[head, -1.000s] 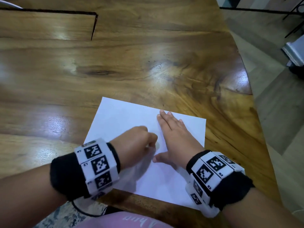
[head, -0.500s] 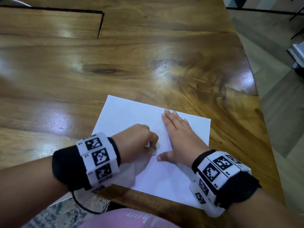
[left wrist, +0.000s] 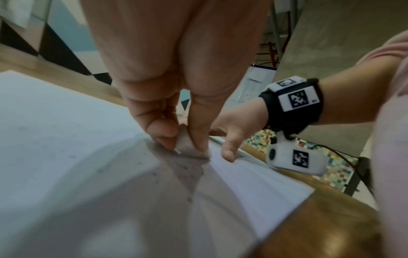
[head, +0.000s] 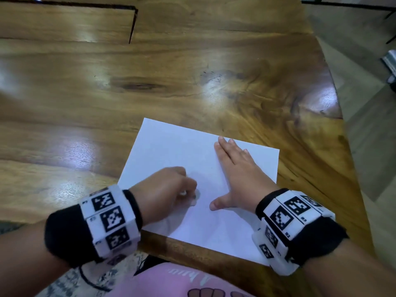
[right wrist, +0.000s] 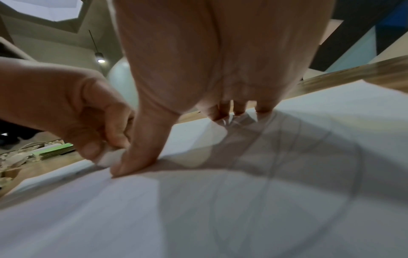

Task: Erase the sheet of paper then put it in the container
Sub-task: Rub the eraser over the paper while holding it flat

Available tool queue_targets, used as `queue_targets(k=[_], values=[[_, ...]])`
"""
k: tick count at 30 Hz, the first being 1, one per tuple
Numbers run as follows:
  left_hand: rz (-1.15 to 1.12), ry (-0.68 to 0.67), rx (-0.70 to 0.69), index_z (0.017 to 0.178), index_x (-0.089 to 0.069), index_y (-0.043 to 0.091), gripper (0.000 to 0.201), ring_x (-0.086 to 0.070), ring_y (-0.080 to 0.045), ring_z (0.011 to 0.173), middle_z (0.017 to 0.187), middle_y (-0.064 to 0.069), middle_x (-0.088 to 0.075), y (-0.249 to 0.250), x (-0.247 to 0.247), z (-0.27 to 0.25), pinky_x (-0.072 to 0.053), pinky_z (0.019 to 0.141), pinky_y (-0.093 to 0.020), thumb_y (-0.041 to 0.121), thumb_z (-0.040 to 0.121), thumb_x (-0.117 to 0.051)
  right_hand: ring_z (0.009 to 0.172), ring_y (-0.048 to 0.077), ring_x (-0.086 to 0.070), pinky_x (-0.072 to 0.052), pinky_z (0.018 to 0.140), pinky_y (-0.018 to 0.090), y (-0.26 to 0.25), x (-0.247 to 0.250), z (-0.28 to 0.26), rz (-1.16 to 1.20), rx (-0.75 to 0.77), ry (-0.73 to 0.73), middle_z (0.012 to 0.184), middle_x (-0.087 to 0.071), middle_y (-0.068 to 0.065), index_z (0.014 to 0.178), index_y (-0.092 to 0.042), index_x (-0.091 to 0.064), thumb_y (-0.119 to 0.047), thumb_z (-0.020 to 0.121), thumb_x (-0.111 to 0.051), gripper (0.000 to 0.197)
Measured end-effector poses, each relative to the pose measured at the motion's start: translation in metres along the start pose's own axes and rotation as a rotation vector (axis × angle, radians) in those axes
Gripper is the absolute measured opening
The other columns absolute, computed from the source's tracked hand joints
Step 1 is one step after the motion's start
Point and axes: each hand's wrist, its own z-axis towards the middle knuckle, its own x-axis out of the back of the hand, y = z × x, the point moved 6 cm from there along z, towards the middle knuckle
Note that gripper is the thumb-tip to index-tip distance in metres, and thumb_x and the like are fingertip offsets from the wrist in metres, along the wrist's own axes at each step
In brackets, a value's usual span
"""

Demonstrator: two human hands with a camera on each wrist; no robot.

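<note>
A white sheet of paper (head: 182, 159) lies flat on a glossy wooden table (head: 171, 78), in the lower centre of the head view, its near edge close to the table's edge.

My left hand (head: 165, 191), left of centre in that frame, is curled into a loose fist. My thumb and fingertips (left wrist: 163, 132) pinch a small pale eraser (left wrist: 189, 146), and its lower end touches the paper. Small dark specks dot the sheet just in front of the eraser in the left wrist view.

My right hand (head: 237, 174) lies flat on the paper just to the right of the left hand, fingers straight and close together, pointing toward the top of the frame. The thumb is spread out to the left, and its tip presses the sheet beside the eraser. In the right wrist view, faint grey pencil lines (right wrist: 276, 157) cross the paper beneath my palm.

Both wrists wear black bands (head: 62, 234) carrying white blocks printed with black square markers. A pink garment (head: 162, 281) shows at the bottom edge of the head view. The container is not in view.
</note>
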Motion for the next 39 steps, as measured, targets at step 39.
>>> queue_targets(k=[39], values=[[-0.022, -0.010, 0.012, 0.072, -0.058, 0.021, 0.011, -0.052, -0.022, 0.066, 0.074, -0.001, -0.044, 0.019, -0.011, -0.014, -0.040, 0.061, -0.030, 0.026, 0.082, -0.053, 0.142, 0.012, 0.026, 0.012, 0.116, 0.031, 0.001, -0.002, 0.002, -0.021, -0.004, -0.002, 0.154, 0.029, -0.005, 0.148, -0.014, 0.019, -0.057, 0.064, -0.076, 0.134]])
